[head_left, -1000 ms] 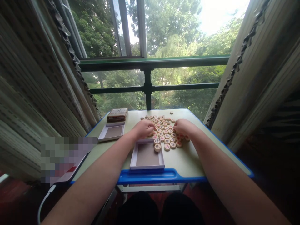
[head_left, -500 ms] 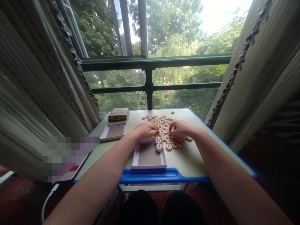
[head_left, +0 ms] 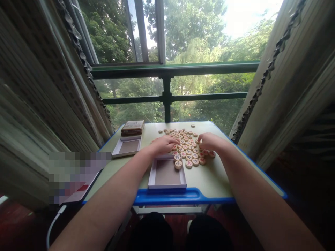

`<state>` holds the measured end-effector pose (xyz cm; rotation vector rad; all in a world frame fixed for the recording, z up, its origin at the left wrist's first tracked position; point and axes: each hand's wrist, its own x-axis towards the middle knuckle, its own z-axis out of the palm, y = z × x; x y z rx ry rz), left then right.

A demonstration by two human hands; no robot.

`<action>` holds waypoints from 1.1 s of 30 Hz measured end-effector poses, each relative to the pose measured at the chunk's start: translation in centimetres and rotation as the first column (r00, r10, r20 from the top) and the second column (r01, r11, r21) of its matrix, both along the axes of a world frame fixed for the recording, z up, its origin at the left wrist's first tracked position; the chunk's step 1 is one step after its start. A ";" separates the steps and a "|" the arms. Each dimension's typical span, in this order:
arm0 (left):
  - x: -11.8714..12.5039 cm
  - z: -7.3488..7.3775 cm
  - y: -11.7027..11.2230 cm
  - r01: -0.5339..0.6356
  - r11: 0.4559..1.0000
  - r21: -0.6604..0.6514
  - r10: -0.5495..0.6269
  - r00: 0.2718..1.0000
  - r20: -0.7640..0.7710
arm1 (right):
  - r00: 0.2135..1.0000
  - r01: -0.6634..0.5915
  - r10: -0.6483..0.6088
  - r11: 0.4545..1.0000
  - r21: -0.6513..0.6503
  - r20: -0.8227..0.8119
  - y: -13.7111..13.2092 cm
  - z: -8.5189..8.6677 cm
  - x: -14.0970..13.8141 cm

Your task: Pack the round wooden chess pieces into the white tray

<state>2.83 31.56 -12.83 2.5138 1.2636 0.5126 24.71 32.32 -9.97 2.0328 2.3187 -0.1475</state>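
Observation:
Several round wooden chess pieces (head_left: 187,146) with red and dark characters lie spread on a small table (head_left: 209,177). My left hand (head_left: 164,144) rests palm down on the left side of the spread, fingers curled over some pieces. On the right side my right hand (head_left: 210,142) lies over the pieces, its fingers bent down onto them. What, if anything, either hand grips is hidden under the fingers. An empty shallow white box tray (head_left: 167,174) sits just below my left hand, with two pieces (head_left: 178,161) on its far right corner.
A second shallow tray (head_left: 127,146) lies at the table's left, with a folded wooden board (head_left: 132,127) behind it. A blue lip (head_left: 170,197) runs along the table's near edge. A cable (head_left: 53,223) hangs at lower left. Window bars (head_left: 166,99) and blinds surround the table.
My right hand has slid a little to the right across the pieces, uncovering more in the middle. My left hand has stayed on the left of the spread.

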 end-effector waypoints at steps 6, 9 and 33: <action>0.4 0.1 -0.4 -0.010 0.999 -0.034 0.008 0.998 -0.067 | 0.996 -0.010 0.003 0.997 -0.073 -0.092 -0.1 -0.1 -0.2; 0.3 -0.2 -0.2 -0.009 1.000 -0.005 0.008 0.997 -0.073 | 0.994 -0.047 0.042 0.998 -0.044 -0.096 -0.7 0.8 -0.1; -0.8 1.1 -0.6 -0.041 0.968 -0.246 0.054 0.998 0.045 | 0.952 -0.281 0.247 0.939 -0.201 -0.179 -2.1 1.6 -0.2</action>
